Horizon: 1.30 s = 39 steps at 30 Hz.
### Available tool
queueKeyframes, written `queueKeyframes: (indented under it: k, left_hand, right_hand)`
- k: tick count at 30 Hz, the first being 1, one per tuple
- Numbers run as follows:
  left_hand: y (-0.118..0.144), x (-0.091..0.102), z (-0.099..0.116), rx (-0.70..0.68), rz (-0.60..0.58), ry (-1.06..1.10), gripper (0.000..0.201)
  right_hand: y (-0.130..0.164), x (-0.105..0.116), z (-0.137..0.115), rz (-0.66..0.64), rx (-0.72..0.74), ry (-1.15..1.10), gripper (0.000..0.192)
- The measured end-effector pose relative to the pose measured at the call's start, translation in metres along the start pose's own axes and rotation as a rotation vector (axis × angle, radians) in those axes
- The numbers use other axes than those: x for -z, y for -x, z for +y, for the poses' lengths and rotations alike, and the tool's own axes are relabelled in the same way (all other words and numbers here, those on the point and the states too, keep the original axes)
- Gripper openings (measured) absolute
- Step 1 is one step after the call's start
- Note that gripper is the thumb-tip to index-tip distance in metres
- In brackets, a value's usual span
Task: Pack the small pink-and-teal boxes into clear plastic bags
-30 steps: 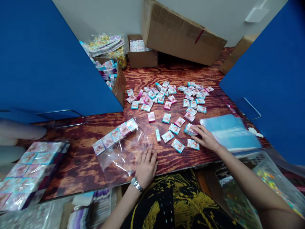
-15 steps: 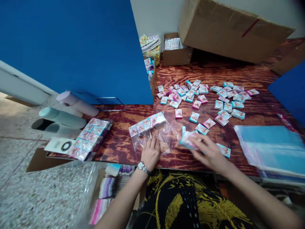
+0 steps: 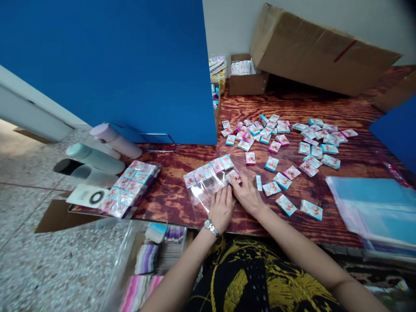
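A clear plastic bag (image 3: pixel 206 197) lies on the wooden table, with a row of several small printed boxes (image 3: pixel 208 170) along its far end. My left hand (image 3: pixel 222 209), a watch at its wrist, rests on the bag's near part with fingers stretched out flat; its thumb is hidden. Close beside it, my right hand (image 3: pixel 248 196) pinches a small box (image 3: pixel 233 177) at the bag's right side, just below the row. Whether that box is inside the plastic, I cannot tell. Loose blue-edged boxes (image 3: pixel 271 188) lie right of my right hand.
More small boxes (image 3: pixel 260 130) are scattered farther back. A packed block of boxes (image 3: pixel 131 184) lies left, beside bottles (image 3: pixel 95 158) and a white device (image 3: pixel 87 197). Plastic sleeves (image 3: pixel 373 208) lie right. A blue panel (image 3: pixel 130 73) and cardboard box (image 3: pixel 325 52) stand behind.
My right hand has moved left from the loose boxes to the bag, carrying a small box. My left hand has stayed on the bag. The view has shifted slightly.
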<state>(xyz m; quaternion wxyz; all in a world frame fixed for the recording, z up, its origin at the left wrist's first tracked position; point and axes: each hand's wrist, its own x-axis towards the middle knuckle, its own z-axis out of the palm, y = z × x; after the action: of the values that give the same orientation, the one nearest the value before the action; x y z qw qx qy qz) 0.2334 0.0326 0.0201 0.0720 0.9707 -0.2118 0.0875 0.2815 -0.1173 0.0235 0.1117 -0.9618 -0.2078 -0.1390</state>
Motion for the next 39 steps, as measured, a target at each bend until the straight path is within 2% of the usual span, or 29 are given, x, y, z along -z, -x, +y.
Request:
queueKeyframes:
  k: [2,5,8,12,16,19,21,23,26,29,31,33,34,37,39]
  left_hand:
    - [0.005,-0.008,0.004,-0.001,-0.055,-0.019,0.052]
    - [0.008,-0.008,0.006,-0.019,-0.098,-0.030,0.050]
    - [0.009,-0.005,0.006,-0.027,-0.115,-0.027,0.050]
    - [0.009,-0.003,0.004,-0.059,-0.137,-0.023,0.046]
    - [-0.002,-0.001,0.002,-0.069,-0.036,0.124,0.033]
    - [-0.017,-0.002,0.002,0.048,0.098,0.363,0.031]
    - [-0.026,-0.007,0.003,0.127,0.160,0.432,0.040]
    - [-0.032,-0.014,0.004,0.130,0.171,0.408,0.051]
    - [-0.034,-0.025,0.003,0.065,0.135,0.335,0.056]
    - [-0.033,-0.028,0.001,0.032,0.114,0.289,0.061]
    - [-0.033,-0.027,0.000,0.025,0.105,0.276,0.064]
    - [-0.033,-0.026,0.000,0.021,0.101,0.268,0.066]
    - [-0.034,-0.025,0.000,0.023,0.100,0.264,0.067]
    - [-0.035,-0.027,0.000,0.022,0.107,0.255,0.070]
    - [-0.035,-0.028,0.000,0.015,0.118,0.242,0.070]
  right_hand:
    - [0.001,0.000,0.003,-0.032,0.000,0.012,0.056]
    - [0.006,0.006,0.008,-0.052,0.031,0.066,0.053]
    - [0.003,0.010,0.012,0.015,0.069,0.096,0.054]
    - [-0.013,0.002,0.015,0.100,0.089,0.044,0.056]
    - [-0.023,-0.008,0.016,0.078,0.057,0.014,0.055]
    - [-0.025,-0.008,0.017,0.018,0.021,0.027,0.054]
    - [-0.028,-0.007,0.018,-0.036,-0.002,0.040,0.051]
    - [-0.032,-0.005,0.019,-0.101,-0.020,0.045,0.049]
    - [-0.034,0.003,0.020,-0.180,-0.010,0.013,0.051]
    - [-0.026,0.024,0.028,-0.199,0.112,-0.045,0.054]
    - [-0.016,0.043,0.047,-0.170,0.212,-0.089,0.053]
    - [-0.005,0.062,0.082,-0.123,0.200,-0.104,0.050]
    - [0.001,0.070,0.106,-0.103,0.125,-0.086,0.049]
    - [0.016,0.083,0.189,-0.039,-0.257,0.086,0.046]
    - [0.025,0.081,0.232,-0.084,-0.497,0.199,0.047]
